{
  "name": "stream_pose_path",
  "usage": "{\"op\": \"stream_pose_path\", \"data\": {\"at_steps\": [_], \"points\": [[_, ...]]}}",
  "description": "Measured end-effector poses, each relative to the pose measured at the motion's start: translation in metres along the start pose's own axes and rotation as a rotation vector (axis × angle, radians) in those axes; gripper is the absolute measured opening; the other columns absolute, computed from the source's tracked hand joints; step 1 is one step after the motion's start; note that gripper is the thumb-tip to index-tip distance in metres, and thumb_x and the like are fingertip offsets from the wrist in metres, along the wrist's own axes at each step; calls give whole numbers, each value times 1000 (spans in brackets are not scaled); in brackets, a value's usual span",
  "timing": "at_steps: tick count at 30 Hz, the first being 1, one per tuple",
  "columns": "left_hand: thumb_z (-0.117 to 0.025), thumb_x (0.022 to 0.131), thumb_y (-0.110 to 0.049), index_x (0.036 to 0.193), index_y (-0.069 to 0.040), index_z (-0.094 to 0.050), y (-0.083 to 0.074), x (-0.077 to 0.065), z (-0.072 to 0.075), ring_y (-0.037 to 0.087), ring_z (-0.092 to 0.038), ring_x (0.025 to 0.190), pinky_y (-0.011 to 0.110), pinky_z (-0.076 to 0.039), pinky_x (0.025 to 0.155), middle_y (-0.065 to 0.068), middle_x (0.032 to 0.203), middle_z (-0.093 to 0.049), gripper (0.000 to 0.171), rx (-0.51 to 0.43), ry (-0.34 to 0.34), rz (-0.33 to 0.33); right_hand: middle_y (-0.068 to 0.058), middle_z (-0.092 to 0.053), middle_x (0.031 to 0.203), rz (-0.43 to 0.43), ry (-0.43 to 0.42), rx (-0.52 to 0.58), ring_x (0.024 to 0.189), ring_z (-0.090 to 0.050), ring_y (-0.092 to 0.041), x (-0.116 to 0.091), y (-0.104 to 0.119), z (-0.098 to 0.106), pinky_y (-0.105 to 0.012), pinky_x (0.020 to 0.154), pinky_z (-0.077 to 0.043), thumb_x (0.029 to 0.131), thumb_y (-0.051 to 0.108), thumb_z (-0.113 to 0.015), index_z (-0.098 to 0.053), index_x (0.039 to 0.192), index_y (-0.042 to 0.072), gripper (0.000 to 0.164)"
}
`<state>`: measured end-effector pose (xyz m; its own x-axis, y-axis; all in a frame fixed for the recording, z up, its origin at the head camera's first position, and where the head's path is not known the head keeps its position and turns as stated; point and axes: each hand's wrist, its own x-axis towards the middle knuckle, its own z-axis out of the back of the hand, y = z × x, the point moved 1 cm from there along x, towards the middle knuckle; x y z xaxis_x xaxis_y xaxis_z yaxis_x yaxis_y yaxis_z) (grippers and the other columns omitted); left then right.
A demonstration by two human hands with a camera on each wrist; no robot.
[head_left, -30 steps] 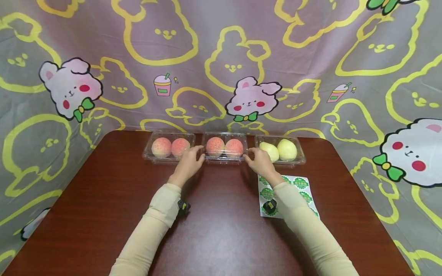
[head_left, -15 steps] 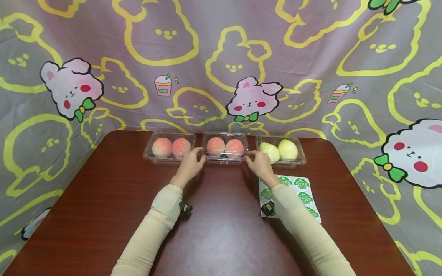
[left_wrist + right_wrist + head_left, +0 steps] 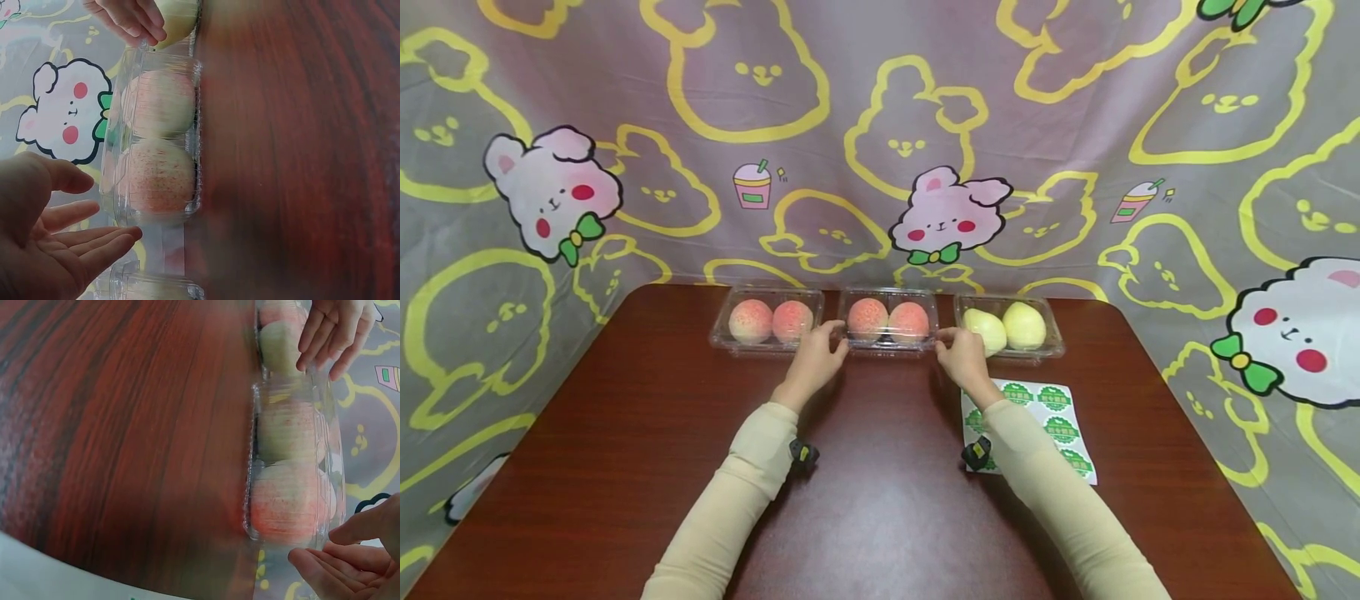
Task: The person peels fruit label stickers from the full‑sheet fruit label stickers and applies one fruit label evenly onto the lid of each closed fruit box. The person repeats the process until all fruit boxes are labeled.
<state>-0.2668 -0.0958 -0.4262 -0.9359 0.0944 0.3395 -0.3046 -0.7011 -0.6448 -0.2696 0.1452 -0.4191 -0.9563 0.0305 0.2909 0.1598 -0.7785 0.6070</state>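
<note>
A clear plastic clamshell box with two peaches lies at the back of the table. My left hand is by its left end. In the left wrist view the left hand's fingers are nearly straight beside the box end, with the thumb apart from them. My right hand is at the box's right end. The right wrist view puts the right thumb and fingertips close at that end; whether they touch is hard to tell. The box lid looks closed.
To the left stands another clear box with two peaches. A third box, holding two pale yellow fruits, is on the right. A sheet of green round stickers lies partly under the right forearm. A printed curtain hangs behind the table.
My right wrist has shifted slightly left, uncovering more of the sticker sheet. The left hand has barely moved. All three boxes stay where they were.
</note>
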Motion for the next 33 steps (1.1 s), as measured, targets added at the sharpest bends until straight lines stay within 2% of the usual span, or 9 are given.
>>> {"op": "stream_pose_path", "data": {"at_steps": [2,8,14,19,27,33], "points": [[-60,89,-10,124,4,-59,-1,0,1,34,-66,103,47,-52,91,26,113,-68,37,-1,32,29,-21,-74,95,-12,-2,0,73,-64,-29,0,0,0,-39,70,-52,81,4,-62,-72,99,-5,22],[-60,90,-10,125,0,-59,-2,-2,2,33,-65,110,45,-52,95,23,117,-68,37,24,51,61,-23,-74,95,-20,-14,10,77,-66,-32,0,1,-1,-44,75,-53,82,5,-63,-73,98,-5,21],[-59,90,-9,124,1,-59,-2,-5,4,34,-65,111,45,-51,96,23,117,-68,35,2,39,49,-23,-73,98,-37,-21,16,88,-70,-35,-1,1,-1,-46,81,-54,83,6,-64,-73,97,-5,20],[-59,90,-9,123,1,-60,-2,-7,5,34,-66,108,45,-52,95,23,115,-69,35,-7,37,53,-22,-74,96,-43,-20,9,83,-69,-34,-4,0,0,-45,79,-54,83,6,-64,-74,97,-4,19],[-59,90,-10,124,1,-59,-2,-11,7,34,-67,108,44,-53,94,23,116,-69,36,-26,50,66,-20,-75,91,-23,-32,10,85,-71,-35,-8,-1,1,-46,80,-54,82,6,-65,-74,94,-4,18],[-59,90,-9,124,3,-58,-4,-14,11,34,-70,101,43,-55,90,24,112,-70,36,-50,50,61,-21,-75,90,-12,-37,18,84,-71,-35,-13,-1,5,-47,79,-53,82,5,-65,-74,92,-4,17]]}}
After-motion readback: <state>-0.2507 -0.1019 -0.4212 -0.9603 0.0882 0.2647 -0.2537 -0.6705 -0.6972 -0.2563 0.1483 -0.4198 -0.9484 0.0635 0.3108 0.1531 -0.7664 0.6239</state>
